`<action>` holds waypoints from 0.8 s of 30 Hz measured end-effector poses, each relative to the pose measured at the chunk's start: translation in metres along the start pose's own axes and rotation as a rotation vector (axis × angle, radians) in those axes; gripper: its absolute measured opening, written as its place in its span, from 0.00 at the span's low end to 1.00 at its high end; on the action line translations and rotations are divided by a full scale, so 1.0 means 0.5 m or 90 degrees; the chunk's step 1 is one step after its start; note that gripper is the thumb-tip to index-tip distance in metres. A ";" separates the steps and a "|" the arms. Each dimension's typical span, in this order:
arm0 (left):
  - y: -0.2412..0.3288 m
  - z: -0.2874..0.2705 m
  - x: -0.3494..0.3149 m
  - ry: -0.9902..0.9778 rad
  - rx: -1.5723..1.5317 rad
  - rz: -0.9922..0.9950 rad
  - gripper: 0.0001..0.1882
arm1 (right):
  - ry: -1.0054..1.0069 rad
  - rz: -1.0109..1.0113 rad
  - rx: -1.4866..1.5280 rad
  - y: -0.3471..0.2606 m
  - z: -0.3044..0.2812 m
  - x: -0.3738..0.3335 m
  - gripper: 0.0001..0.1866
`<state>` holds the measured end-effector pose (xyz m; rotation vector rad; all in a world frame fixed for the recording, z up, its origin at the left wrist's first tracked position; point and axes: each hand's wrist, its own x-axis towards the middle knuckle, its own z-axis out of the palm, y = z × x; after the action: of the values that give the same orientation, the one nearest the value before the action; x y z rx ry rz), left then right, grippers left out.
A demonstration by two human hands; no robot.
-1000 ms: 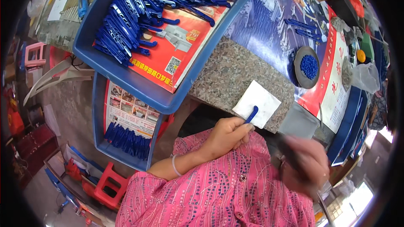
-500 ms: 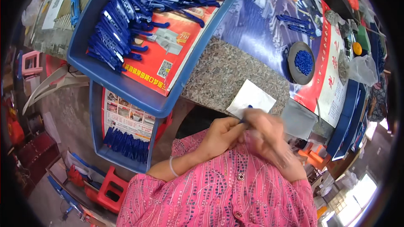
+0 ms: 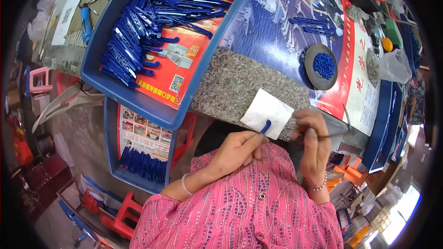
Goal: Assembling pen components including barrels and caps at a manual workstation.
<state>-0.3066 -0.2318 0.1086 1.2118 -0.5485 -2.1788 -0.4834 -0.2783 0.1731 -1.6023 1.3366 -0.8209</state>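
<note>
My left hand (image 3: 237,152), at the table's front edge, pinches a slim blue plastic piece (image 3: 266,127). Its rounded tip juts over a white square pad (image 3: 263,103); the fingers hide the rest. To the right of the pad is my right hand (image 3: 314,140), its fingers closed on a thin dark rod-like tool (image 3: 336,134) that points right and is blurred. The two hands are apart. Beyond them a round grey dish (image 3: 310,80) holds many tiny blue parts (image 3: 324,66). Several long blue pieces (image 3: 314,25) lie behind the dish.
A large blue tray (image 3: 129,106) at the left is heaped with long blue pieces with hooked ends (image 3: 124,48). Below it sits a smaller blue tray (image 3: 110,145) with more such pieces. A red stool (image 3: 127,216) stands lower left. At the right lies a clear plastic bag (image 3: 397,67).
My right hand has moved right, away from my left hand, exposing the blue piece's tip over the pad. The left hand keeps its pinch. The whole view has shifted slightly.
</note>
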 end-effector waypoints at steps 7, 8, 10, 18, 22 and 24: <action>0.043 0.042 -0.039 0.004 0.106 0.139 0.15 | -0.136 0.209 0.260 0.029 -0.005 -0.013 0.12; 0.053 0.052 -0.041 0.001 0.119 0.138 0.15 | -0.128 0.213 0.277 0.029 -0.009 -0.014 0.12; 0.071 0.067 -0.045 -0.004 0.212 0.151 0.16 | -0.111 0.211 0.302 0.029 -0.020 -0.014 0.11; 0.092 0.121 -0.028 -0.040 0.187 0.113 0.14 | -0.068 0.281 0.478 0.045 -0.058 -0.021 0.07; 0.095 0.138 -0.016 -0.058 0.171 0.076 0.12 | -0.065 0.285 0.508 0.057 -0.074 -0.023 0.06; 0.100 0.147 -0.013 -0.063 0.172 0.062 0.11 | -0.078 0.293 0.544 0.067 -0.083 -0.025 0.07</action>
<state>-0.3529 -0.2594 0.1798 1.1887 -0.9499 -2.1399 -0.5364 -0.2759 0.1596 -0.6343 0.9943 -0.8245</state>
